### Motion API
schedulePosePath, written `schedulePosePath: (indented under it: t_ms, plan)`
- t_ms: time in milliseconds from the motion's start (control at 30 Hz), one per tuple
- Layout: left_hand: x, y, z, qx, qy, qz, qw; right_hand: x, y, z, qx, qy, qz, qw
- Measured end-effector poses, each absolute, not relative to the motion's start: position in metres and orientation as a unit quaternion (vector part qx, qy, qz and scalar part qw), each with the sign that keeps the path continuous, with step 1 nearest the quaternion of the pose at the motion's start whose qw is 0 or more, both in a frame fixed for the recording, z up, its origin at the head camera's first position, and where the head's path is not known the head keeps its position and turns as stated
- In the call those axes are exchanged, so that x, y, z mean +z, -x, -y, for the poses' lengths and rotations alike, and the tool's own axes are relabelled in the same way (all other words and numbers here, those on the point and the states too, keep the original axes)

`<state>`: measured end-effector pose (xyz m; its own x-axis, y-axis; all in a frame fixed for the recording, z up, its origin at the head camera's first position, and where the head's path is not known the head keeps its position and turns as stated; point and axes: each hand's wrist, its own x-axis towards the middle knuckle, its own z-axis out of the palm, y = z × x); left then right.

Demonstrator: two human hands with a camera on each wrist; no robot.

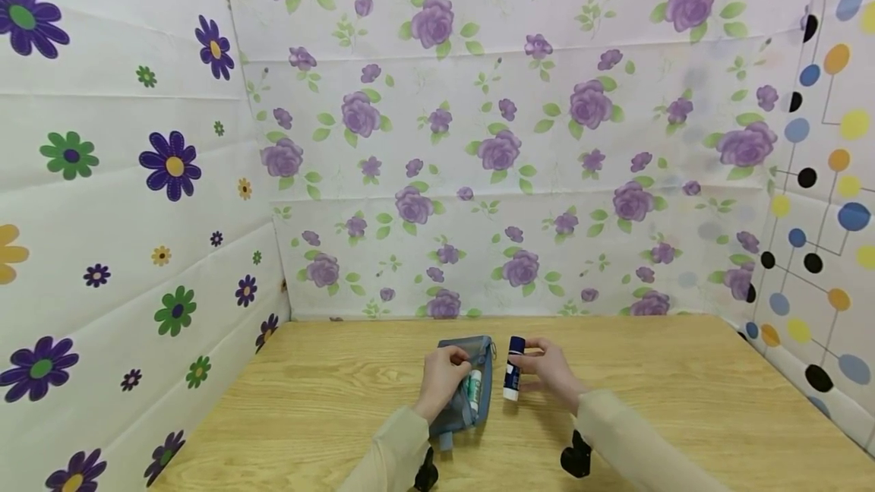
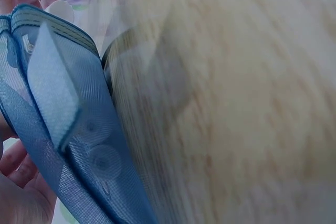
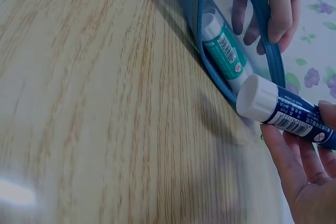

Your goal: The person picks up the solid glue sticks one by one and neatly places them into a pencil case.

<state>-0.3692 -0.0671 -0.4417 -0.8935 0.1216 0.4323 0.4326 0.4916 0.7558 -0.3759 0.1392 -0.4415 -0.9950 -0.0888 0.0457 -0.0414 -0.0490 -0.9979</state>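
Observation:
My left hand [image 1: 440, 380] grips the edge of a blue mesh zip pouch [image 1: 451, 421], holding its mouth open; in the right wrist view the left fingers [image 3: 281, 11] wrap over the zipper edge. Inside the pouch lies a green-and-white glue stick [image 3: 227, 53]. Just right of the pouch, my right hand [image 1: 552, 374] holds a larger dark blue glue stick [image 1: 513, 372] between thumb and fingers. Its white end [image 3: 257, 98] points toward the pouch opening in the right wrist view. The left wrist view is mostly filled by the pouch's side [image 2: 92, 124] and its fabric tab.
Under both hands is a light wood-grain table [image 1: 328, 393]. A floral sheet [image 1: 437, 173] stands behind it, with patterned sheets along the left and right sides. Black wrist-camera mounts [image 1: 576, 455] sit below the forearms.

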Motion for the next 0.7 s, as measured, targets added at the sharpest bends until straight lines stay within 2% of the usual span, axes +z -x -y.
schedulePosePath:
  t_ms: [233,700]
  plan:
    - [-0.443,0.371,0.067,-0.476,0.159,0.850,0.163,-0.428,0.365,-0.128,-0.718,0.016,-0.695,0.026]
    - [-0.443,0.374,0.065,-0.470,0.153,0.852,0.172,-0.430,0.366,-0.115,-0.709,0.010,-0.703,0.055]
